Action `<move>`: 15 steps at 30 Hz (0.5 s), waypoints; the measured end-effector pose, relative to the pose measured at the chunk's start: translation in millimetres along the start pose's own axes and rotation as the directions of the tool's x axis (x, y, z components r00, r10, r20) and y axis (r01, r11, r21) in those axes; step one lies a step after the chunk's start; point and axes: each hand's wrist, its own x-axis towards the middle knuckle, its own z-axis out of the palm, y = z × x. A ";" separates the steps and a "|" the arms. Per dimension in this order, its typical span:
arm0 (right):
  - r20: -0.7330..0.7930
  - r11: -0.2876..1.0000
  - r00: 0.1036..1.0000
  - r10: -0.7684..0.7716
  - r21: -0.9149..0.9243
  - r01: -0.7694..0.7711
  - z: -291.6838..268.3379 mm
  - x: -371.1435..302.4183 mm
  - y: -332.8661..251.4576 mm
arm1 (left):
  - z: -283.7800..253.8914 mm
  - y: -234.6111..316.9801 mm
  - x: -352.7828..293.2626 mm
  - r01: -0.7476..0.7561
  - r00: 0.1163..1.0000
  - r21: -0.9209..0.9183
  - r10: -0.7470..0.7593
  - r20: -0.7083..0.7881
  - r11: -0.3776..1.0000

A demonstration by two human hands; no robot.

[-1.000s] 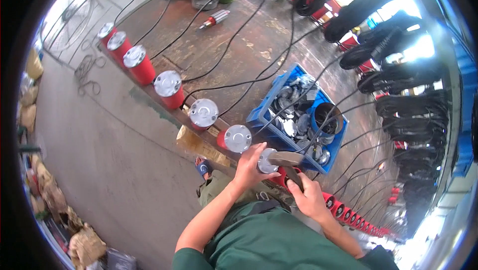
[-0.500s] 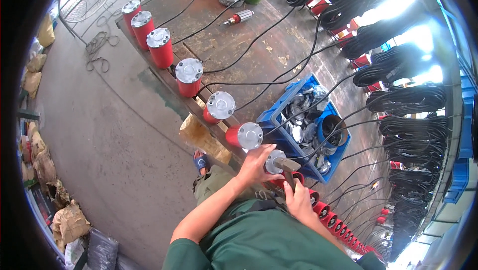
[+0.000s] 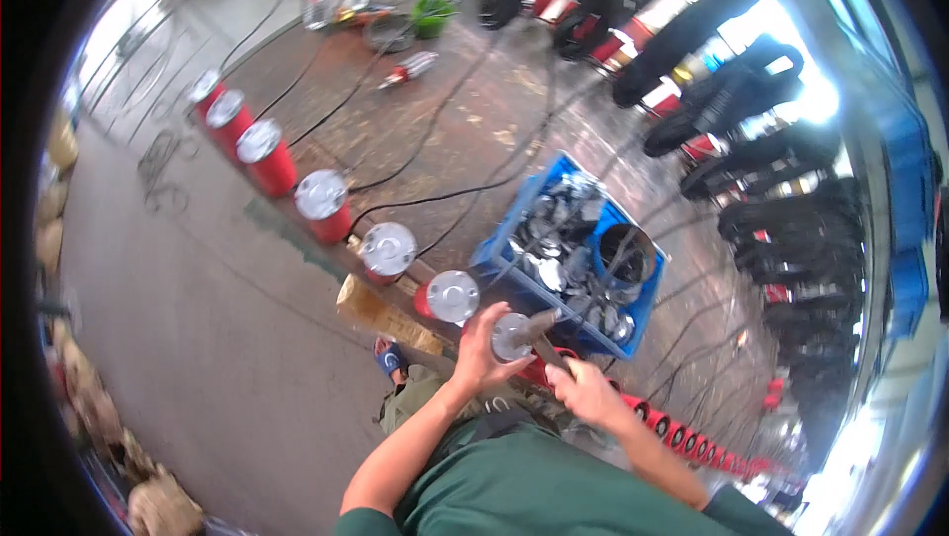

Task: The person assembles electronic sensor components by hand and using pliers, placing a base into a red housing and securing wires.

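Observation:
A round silver end cap [image 3: 508,338] sits in front of me at the table's edge, at the near end of a row of red cylinders. My left hand [image 3: 478,356] is closed around its side, thumb and fingers on opposite sides. My right hand [image 3: 585,390] grips a hammer [image 3: 551,351] by its handle. The hammer's head is over the cap's right edge; whether it touches cannot be told. Just beyond my left hand stands a red cylinder with a silver cap [image 3: 453,297], and several like it continue to the far left.
On the table [image 3: 415,140], a blue crate [image 3: 647,323] holds silver metal parts and a dark round container. Black cables cross the tabletop to coiled bundles [image 3: 712,106] at right. Open red cylinders [image 3: 682,437] line the near right edge. A green basket [image 3: 431,17] stands at the back.
The whole view has shifted and turned slightly, so the scene lies further left. My left hand stays at the end cap, and the hammer remains over it in my right hand.

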 end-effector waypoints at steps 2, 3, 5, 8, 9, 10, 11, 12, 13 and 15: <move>0.020 0.956 0.996 0.090 0.279 -0.092 -18.5 9.0 -17.5 | -0.8 11.2 4.9 0.040 0.999 -0.017 -0.040 0.009 0.999; -0.135 0.988 0.991 -0.020 0.151 0.040 -22.9 22.1 -20.1 | -2.1 10.4 5.8 0.012 1.000 -0.020 -0.013 -0.013 1.000; -0.341 0.977 0.916 -0.212 -0.056 0.205 -29.8 40.3 -20.5 | 4.9 5.9 6.6 0.015 1.000 -0.053 -0.016 -0.013 0.998; -0.416 0.911 0.815 -0.402 -0.267 0.314 -37.8 45.1 6.7 | -0.2 11.0 7.7 0.009 1.000 -0.003 -0.009 -0.002 1.000; -0.435 0.963 0.860 -0.267 -0.160 0.217 -51.3 44.6 24.2 | -3.2 14.9 10.0 0.022 1.000 -0.008 -0.022 0.017 1.000; -0.432 0.992 0.893 -0.126 -0.057 0.112 -69.2 41.8 48.6 | -1.5 17.3 11.3 0.033 0.999 0.018 -0.033 0.032 0.999; -0.520 0.960 0.840 -0.154 -0.281 0.002 -86.8 47.8 73.9 | 1.3 19.9 12.1 0.058 0.997 0.015 -0.058 0.044 0.998; -0.595 0.896 0.782 -0.185 -0.429 -0.115 -97.5 56.0 104.8 | 5.3 21.7 11.8 0.086 0.994 0.010 -0.087 0.066 0.996; -0.575 0.830 0.782 -0.241 -0.540 -0.141 -102.1 66.2 117.0 | 5.6 18.0 10.0 0.074 0.996 0.029 -0.076 0.056 0.997; -0.554 0.754 0.778 -0.295 -0.635 -0.167 -109.7 78.0 134.0 | 5.4 24.7 11.0 0.110 0.992 0.005 -0.110 0.065 0.994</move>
